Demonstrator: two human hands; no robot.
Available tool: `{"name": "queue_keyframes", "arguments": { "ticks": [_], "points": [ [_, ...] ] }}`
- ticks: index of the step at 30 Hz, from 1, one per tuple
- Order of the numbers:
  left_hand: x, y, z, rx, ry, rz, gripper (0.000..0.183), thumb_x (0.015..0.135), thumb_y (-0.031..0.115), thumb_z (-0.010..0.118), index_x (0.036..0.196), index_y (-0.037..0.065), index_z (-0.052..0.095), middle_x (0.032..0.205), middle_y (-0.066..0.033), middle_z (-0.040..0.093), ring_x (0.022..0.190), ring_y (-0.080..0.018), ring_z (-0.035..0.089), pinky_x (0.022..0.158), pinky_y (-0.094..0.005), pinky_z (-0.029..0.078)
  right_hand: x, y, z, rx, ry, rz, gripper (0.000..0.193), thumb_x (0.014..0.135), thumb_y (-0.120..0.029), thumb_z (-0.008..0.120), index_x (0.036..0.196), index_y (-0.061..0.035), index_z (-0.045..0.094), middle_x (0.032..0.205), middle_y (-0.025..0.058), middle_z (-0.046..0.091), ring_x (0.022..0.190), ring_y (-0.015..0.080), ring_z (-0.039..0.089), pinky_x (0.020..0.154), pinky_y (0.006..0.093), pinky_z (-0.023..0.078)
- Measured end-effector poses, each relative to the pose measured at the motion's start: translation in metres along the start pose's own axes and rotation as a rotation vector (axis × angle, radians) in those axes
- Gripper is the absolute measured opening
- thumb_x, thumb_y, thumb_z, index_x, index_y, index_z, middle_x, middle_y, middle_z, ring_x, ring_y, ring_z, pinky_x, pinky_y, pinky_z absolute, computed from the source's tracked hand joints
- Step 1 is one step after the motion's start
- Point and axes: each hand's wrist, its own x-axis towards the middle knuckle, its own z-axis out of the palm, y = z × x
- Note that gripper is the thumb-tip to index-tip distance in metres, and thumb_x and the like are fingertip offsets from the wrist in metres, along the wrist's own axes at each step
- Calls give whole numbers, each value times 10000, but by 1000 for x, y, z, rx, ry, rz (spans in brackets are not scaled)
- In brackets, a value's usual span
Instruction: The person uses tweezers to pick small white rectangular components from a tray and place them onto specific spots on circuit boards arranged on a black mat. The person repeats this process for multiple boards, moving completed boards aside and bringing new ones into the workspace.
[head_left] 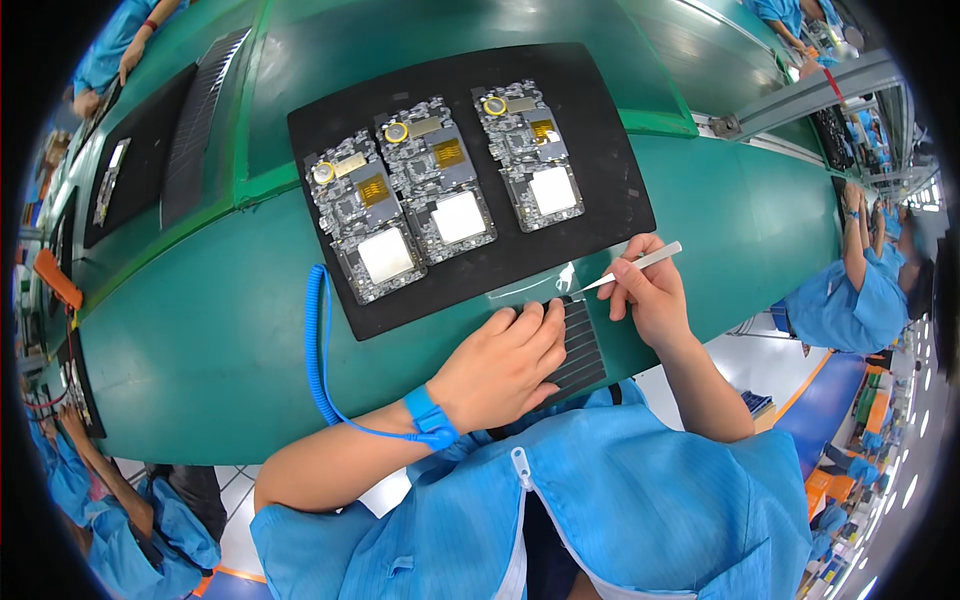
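Note:
My right hand [655, 305] pinches a pair of light-coloured tweezers [657, 256]. Their tip points down-left, at the top edge of a black sheet [582, 350] marked into narrow strips. My left hand [505, 365] rests over that sheet's left side, fingers stretched out and thumb apart, hiding part of it. Just beyond the fingertips lies a clear, shiny film [535, 286]. Farther off, a black mat [430, 85] bears three circuit boards: a left one [345, 225], a middle one [425, 165] and a right one [515, 165]. Each has a silver plate and a gold-coloured patch.
A blue wrist strap [430, 415] on my left wrist joins a coiled blue cord [318, 340] lying on the green table [220, 350]. Another black mat [145, 165] lies far left. A metal frame [800, 88] stands at the far right. Co-workers in blue sit on both sides.

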Motion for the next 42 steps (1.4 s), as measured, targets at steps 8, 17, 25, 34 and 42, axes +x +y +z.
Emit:
{"name": "queue_keyframes", "arguments": {
  "ticks": [8,17,25,34,42],
  "points": [
    [-27,-3,-32,52,125,-247,579,752,351,694,1154,-34,535,1219,-185,523,1071,-290,509,870,-381,426,38,-15,62,353,-27,-152,110,951,-109,515,1016,-81,431,728,137,633,446,113,514,423,203,409],
    [-73,-43,-29,513,308,-565,447,766,210,671,1081,-94,582,1084,-211,575,1041,-348,551,854,-392,478,80,-10,181,189,-219,-74,200,950,-159,534,1039,-76,376,736,92,618,514,94,579,468,210,448],
    [-77,-48,-26,427,357,-533,449,753,190,671,1084,-105,594,1079,-201,574,1042,-331,549,859,-374,482,81,-9,180,74,-201,-68,182,957,-145,520,1018,-58,372,720,96,624,532,102,604,461,202,470],
    [-78,-48,-27,423,340,-534,458,756,190,663,1093,-110,590,1082,-205,569,1049,-334,543,870,-367,476,80,-6,184,51,-209,-116,166,965,-148,511,1012,-63,376,733,118,629,538,109,604,492,203,479],
    [-78,-49,-27,427,348,-534,449,755,187,661,1086,-107,591,1074,-200,568,1046,-335,543,875,-368,474,79,-9,185,2,-197,-123,153,969,-140,494,1020,-63,372,733,116,623,542,116,608,507,209,494]
  ]
}}
